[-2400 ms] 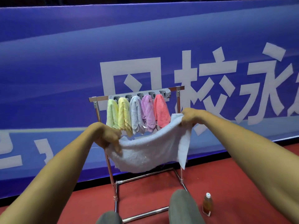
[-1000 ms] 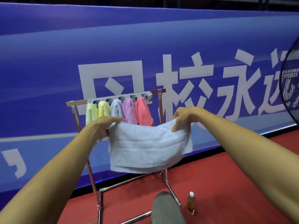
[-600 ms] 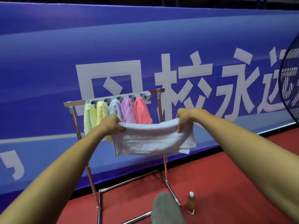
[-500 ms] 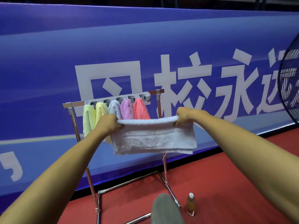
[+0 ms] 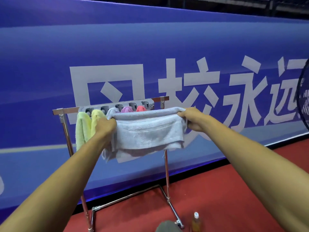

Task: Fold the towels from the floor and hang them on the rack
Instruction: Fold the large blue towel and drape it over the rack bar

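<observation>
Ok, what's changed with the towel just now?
The towel, earlier sagging open, is now folded double and lifted up to the rack. Its ends stay in the grip of the left hand and right hand. The hung cloths and bottle stayed put.

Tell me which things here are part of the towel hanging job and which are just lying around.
Part of the job: pale blue towel, gripped by the left hand and right hand; metal rack; small coloured towels already hanging on it.
Just lying about: bottle on the floor; black fan at the right edge; blue banner behind.
</observation>
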